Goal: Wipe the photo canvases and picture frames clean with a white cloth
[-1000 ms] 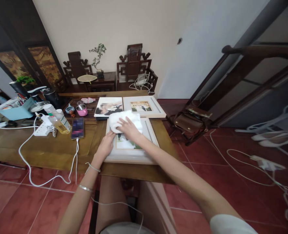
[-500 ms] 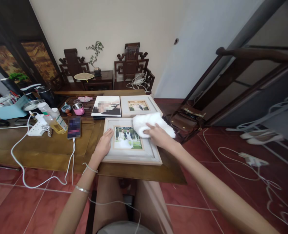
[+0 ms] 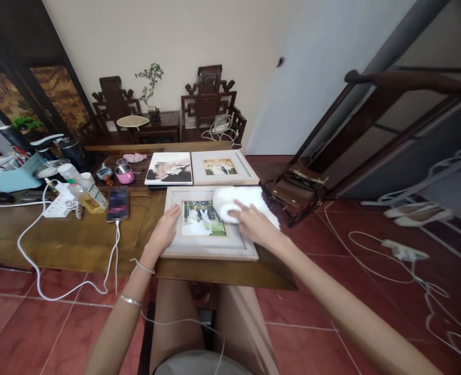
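Observation:
A white picture frame [image 3: 210, 249] with a photo of a couple outdoors lies face up near the front edge of the wooden table. My left hand [image 3: 164, 228] grips its left side, fingers over the border; the thumb is not clear. My right hand [image 3: 253, 223] is closed on a bunched white towel [image 3: 249, 198], pressing it onto the frame's upper right. The towel covers that corner and touches the photo's right edge. Behind it lie a second picture frame [image 3: 246, 165] and a photo book [image 3: 169, 177].
On the wooden table [image 3: 82, 245], to the left, are a charging phone [image 3: 117, 204], a power strip [image 3: 58, 205], a bottle of yellow liquid [image 3: 91, 200], a pink cup [image 3: 124, 174] and a blue bin [image 3: 13, 177]. A chair with a brown bag [image 3: 295, 192] stands right. Cables trail across the floor.
My right hand and the towel have shifted slightly down over the frame, the towel's left end now lower. My left hand stays at the frame's left side. The whole view has shifted slightly.

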A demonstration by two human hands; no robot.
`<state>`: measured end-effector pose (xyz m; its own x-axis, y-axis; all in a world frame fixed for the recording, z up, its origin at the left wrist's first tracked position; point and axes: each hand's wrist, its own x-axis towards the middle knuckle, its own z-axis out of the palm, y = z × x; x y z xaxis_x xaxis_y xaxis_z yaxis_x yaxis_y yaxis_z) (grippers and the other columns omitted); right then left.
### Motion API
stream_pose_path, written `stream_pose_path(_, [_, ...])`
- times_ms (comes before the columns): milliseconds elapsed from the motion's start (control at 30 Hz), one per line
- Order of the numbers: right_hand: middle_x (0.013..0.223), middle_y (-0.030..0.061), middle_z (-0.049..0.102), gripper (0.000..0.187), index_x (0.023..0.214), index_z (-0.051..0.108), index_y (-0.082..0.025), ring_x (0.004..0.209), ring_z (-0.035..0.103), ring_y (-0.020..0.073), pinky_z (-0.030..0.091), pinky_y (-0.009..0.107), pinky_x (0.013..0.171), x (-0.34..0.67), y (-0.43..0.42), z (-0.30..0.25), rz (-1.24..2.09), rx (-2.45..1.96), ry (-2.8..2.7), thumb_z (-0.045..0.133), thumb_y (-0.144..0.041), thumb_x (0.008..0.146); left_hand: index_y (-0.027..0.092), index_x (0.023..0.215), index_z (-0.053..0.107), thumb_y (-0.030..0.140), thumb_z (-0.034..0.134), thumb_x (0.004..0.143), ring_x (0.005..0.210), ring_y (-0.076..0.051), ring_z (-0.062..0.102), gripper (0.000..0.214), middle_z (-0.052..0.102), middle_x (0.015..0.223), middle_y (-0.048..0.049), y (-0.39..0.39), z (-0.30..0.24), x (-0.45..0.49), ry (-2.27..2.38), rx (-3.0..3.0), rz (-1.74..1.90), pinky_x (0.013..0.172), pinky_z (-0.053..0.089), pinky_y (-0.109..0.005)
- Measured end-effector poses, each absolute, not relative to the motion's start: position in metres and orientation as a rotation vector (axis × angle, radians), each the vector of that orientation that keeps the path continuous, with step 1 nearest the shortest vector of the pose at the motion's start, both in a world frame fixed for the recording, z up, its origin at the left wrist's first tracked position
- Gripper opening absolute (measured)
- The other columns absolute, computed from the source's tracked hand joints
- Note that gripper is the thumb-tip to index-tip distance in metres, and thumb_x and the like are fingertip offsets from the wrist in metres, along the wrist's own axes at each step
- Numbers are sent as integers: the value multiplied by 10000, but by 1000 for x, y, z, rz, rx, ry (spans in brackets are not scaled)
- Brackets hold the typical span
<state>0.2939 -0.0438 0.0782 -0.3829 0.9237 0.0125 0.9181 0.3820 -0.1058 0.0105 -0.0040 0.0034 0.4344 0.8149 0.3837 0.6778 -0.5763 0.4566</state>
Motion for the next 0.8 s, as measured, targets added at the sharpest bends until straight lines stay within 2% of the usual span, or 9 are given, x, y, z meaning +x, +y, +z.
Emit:
stream_pose_path(133, [1332, 217, 479, 497, 1231, 545, -103, 1316, 345, 304, 301, 478, 1020, 286, 17, 69, -87, -1810, -2381, 401, -20, 763, 110, 1300, 492, -107, 327, 649, 1341, -203, 361, 706, 477, 1382, -132, -5, 5, 11, 1305, 2450, 854, 1127, 310, -439])
stream_pose_path(233, [1295, 222, 509, 466, 1207, 567, -99, 1284, 382, 315, 315, 474, 998, 282, 24, 70, -139, -1800, -2412, 404, -33, 775, 135, 1306, 488, -107, 328, 644, 1335, -203, 372, 723, 488, 1377, -116, -5, 4, 11, 1318, 2453, 865, 1120, 319, -452])
stream_pose_path(433, [1340, 199, 487, 515, 1121, 638, -108, 1305, 335, 351, 337, 542, 974, 290, -59, 78, -51, -1546, -2700, 415, 13, 673, 112, 1292, 498, -99, 334, 660, 1336, -209, 372, 686, 475, 1387, -128, -5, 0, 13, 1336, 2429, 904, 1124, 316, -434])
stream_pose_path(567, [1283, 155, 554, 545, 1035, 685, -158, 1287, 384, 319, 373, 511, 988, 296, -124, 88, 140, -1487, -2730, 395, 47, 622, 96, 1294, 493, -85, 342, 685, 1335, -218, 373, 654, 467, 1390, -143, -5, -1, 13, 1356, 2415, 897, 1127, 311, -433])
stream_pose_path(667, [1325, 160, 518, 544, 1074, 675, -166, 1284, 384, 349, 377, 546, 985, 280, -143, 92, 195, -1526, -2746, 423, 33, 634, 117, 1296, 495, -81, 348, 681, 1328, -215, 385, 663, 475, 1387, -124, -5, -1, 14, 1353, 2421, 920, 1123, 319, -437])
stream_pose_path(800, [1356, 169, 484, 471, 1109, 660, -161, 1285, 359, 394, 312, 612, 1004, 225, -135, 86, 212, -1481, -2758, 472, -26, 698, 129, 1286, 508, -68, 351, 691, 1317, -206, 404, 646, 494, 1375, -107, -5, 1, 13, 1345, 2420, 943, 1119, 329, -431])
